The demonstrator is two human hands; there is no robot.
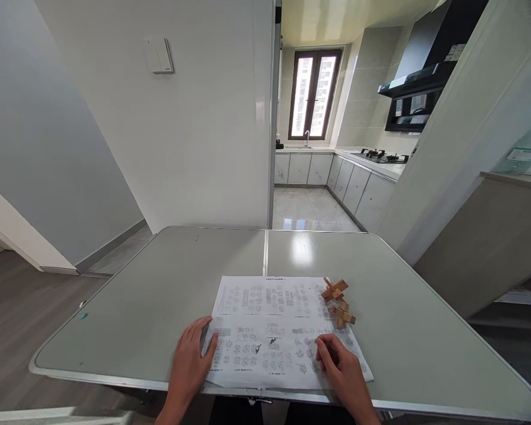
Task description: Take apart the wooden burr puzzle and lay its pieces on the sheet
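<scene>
Sheet [274, 330] under both hands; wooden puzzle [338, 304] just beyond right hand [343, 369]

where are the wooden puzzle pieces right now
In the head view, the wooden puzzle pieces lie on the right edge of the printed instruction sheet on the grey table, just beyond the right hand.
</scene>
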